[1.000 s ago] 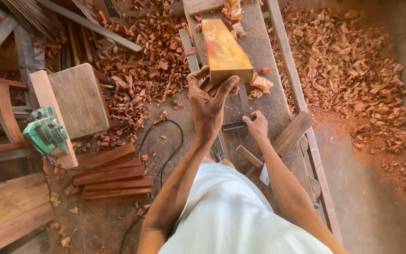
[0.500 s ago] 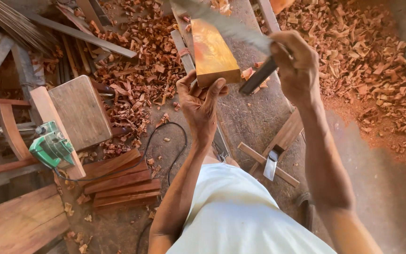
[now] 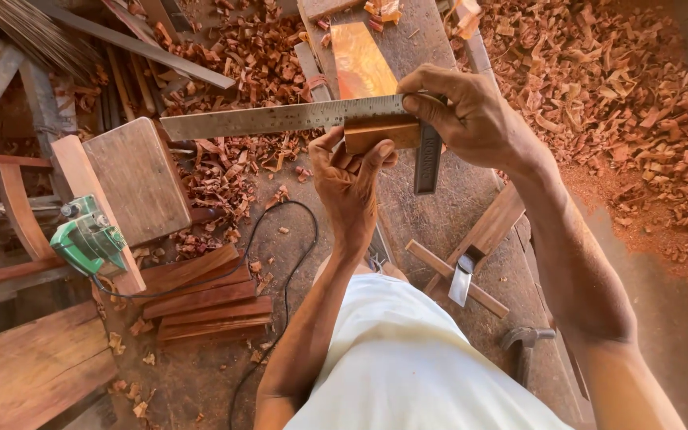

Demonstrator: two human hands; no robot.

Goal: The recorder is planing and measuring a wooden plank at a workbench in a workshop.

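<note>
An orange-brown wooden block (image 3: 360, 68) lies lengthwise on the workbench (image 3: 424, 207). My left hand (image 3: 349, 185) grips the block's near end from below. My right hand (image 3: 471, 115) holds a metal try square (image 3: 280, 118) against that near end. The square's steel blade runs left across the end of the block, and its dark stock hangs down at the right beside my right hand. The near end face of the block shows between my two hands.
Red-brown wood shavings (image 3: 615, 87) cover the floor on both sides of the bench. A green power tool (image 3: 87, 239) with a black cord sits at left by a wooden stool (image 3: 133, 179). Stacked planks (image 3: 209, 299) lie below. A chisel (image 3: 461, 283) and a hammer (image 3: 523, 341) rest on the bench.
My right hand lifted the try square from the bench and brought it down onto the block's near end. My left hand kept its hold on the block, which now sits closer to me.
</note>
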